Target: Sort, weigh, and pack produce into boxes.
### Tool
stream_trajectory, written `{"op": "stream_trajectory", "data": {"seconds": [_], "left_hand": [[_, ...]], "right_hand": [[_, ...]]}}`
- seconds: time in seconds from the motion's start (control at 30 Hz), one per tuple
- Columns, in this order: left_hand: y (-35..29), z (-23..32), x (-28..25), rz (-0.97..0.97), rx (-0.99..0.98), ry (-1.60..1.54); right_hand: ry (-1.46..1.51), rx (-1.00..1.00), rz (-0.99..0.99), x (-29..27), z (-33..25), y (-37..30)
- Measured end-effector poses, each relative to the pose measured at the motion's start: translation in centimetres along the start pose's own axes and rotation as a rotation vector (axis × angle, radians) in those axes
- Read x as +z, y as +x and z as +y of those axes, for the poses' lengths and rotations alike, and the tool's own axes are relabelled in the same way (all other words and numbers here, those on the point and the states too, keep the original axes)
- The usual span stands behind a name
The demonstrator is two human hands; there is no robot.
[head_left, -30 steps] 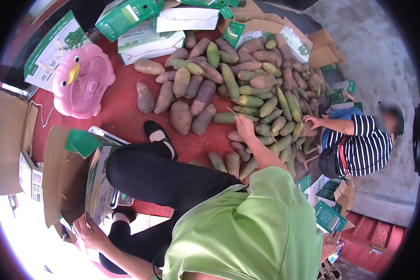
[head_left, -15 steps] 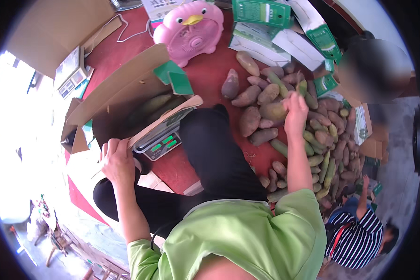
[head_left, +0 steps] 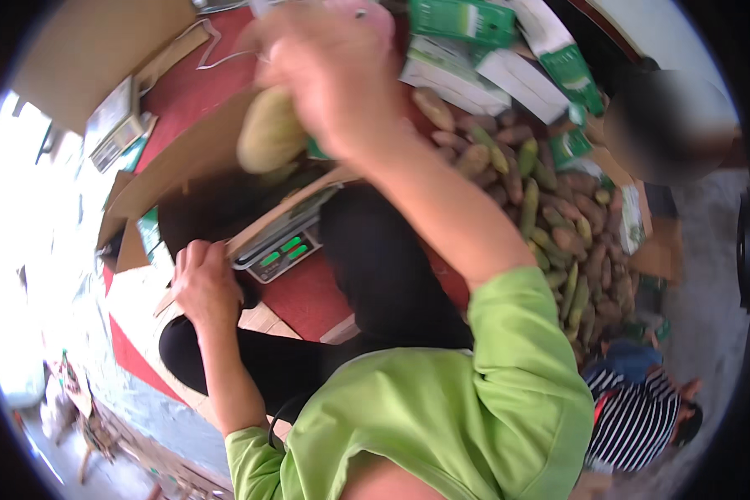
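My left hand (head_left: pixel 204 283) is closed on the near flap corner of an open cardboard box (head_left: pixel 246 229). The box rests on a digital scale (head_left: pixel 283 254) with lit green displays. Smeared by motion, my right hand (head_left: pixel 325 75) is raised above the far side of the box. A thick, oblong, pale yellow-green fruit (head_left: pixel 271 132) hangs from it over the opening; the fingertips' grip is blurred. Similar fruit lies inside the box, mostly in shadow. To the right spreads a pile of oblong brown and green fruit (head_left: pixel 571 242).
A pink fan (head_left: pixel 375 21) is partly hidden behind my right hand. Green-and-white cartons (head_left: pixel 467 71) lie at the back. Another scale (head_left: pixel 115 121) stands at the far left. A person in a striped shirt (head_left: pixel 633 421) is at the lower right.
My right hand has swung from the pile up and left to above the box, carrying an oblong fruit. My left hand stays on the box flap.
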State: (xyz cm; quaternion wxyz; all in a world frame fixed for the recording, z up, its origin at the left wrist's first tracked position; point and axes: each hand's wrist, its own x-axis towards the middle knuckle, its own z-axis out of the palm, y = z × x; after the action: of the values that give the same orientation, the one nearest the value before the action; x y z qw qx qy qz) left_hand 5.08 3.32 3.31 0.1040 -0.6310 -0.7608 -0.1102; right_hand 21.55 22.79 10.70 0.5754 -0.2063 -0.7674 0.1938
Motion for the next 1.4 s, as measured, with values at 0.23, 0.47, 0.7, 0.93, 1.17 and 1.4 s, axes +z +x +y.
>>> {"op": "stream_trajectory", "data": {"seconds": [0.23, 0.47, 0.7, 0.93, 1.17, 1.4], "left_hand": [[-0.6, -0.7, 0.5, -0.056, -0.032, 0.034], [-0.3, 0.2, 0.4, -0.044, -0.032, 0.059], [-0.7, 0.1, 0.0, -0.058, -0.061, 0.029], [-0.5, 0.3, 0.3, -0.079, -0.070, 0.024], [-1.1, -0.6, 0.1, -0.029, -0.036, 0.056], [-0.7, -0.8, 1.5, 0.011, 0.082, 0.106]], "right_hand": [[-0.023, 0.187, -0.688, 11.8, 1.1, -4.9], [0.103, 0.091, -0.324, 6.6, -0.8, -6.1], [0.195, 0.484, 0.091, -4.7, 3.1, -11.9], [-0.286, 0.975, 0.088, -13.1, 10.2, -29.2], [-0.362, 1.461, 0.325, -20.4, 14.2, -45.3], [-0.476, 1.863, 0.657, -27.4, 12.4, -49.2]]}}
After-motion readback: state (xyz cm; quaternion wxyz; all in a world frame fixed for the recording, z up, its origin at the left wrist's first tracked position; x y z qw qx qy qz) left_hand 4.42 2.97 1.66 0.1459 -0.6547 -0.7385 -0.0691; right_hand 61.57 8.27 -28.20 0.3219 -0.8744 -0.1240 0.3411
